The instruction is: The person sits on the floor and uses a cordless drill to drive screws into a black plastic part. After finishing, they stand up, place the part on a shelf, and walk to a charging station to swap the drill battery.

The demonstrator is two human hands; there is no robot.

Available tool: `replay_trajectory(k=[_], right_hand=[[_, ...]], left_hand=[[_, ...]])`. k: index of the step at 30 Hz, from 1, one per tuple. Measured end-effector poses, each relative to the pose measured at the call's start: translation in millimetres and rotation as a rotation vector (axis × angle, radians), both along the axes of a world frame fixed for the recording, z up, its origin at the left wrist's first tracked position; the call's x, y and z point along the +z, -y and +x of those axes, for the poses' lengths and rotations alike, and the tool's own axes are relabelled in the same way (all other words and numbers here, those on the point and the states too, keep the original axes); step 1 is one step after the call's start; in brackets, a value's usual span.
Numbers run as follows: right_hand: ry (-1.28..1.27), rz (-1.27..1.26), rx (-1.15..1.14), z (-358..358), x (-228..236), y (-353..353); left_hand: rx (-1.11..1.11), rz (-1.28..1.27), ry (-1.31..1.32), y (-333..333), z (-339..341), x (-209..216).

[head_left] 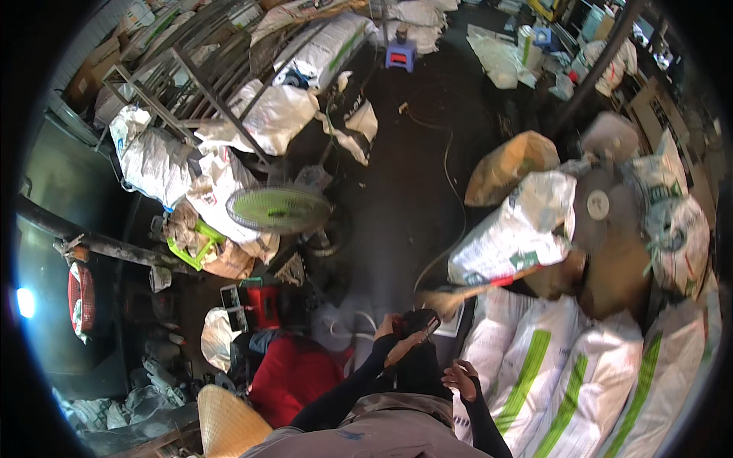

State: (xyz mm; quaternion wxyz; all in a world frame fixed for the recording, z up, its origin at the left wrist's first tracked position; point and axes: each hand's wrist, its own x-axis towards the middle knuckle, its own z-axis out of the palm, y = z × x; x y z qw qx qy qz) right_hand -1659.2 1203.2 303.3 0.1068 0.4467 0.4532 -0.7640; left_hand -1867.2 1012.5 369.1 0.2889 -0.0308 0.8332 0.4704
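My left hand (pixel 405 349) is in front of my body with its fingers closed around a dark handheld object (pixel 421 320) bearing small light marks; its exact kind I cannot make out. A black sleeve covers that forearm. Lower and to the right, my right hand (pixel 460 379) hangs beside the white sacks, fingers loosely bent and apart, and no object shows in it. Just beyond the dark object lies a straw broom (pixel 444 301), its handle partly red, reaching toward the upright white sack (pixel 519 229).
Full white sacks with green stripes (pixel 527 382) lie along my right. A green fan (pixel 279 208) stands ahead to the left, near a metal rack (pixel 206 91). Red cloth (pixel 298 382) and a conical straw hat (pixel 227 424) are at my left. A cable crosses the dark floor (pixel 405 175).
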Motion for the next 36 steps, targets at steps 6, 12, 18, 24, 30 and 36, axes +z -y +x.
replay_trajectory(k=[6,12,18,24,30,36], right_hand=[[-0.239,0.014,0.297,-249,-72,-96],[-0.392,0.244,0.669,-546,-45,-145],[-0.745,0.492,1.176,-723,66,-233],[-0.696,0.321,1.123,-922,29,-350],[-0.466,-0.094,0.545,-1093,83,-490],[-0.418,-0.036,0.239,-1214,125,-632]], left_hand=[[-0.036,0.046,-0.052,-41,-222,-31],[-0.044,-0.146,0.058,-82,-378,-40],[-0.175,0.056,-0.009,-160,-532,0],[-0.310,0.264,0.049,-315,-767,-8],[-0.536,0.252,0.070,-492,-1000,43],[-0.812,0.427,0.161,-670,-1174,79]])
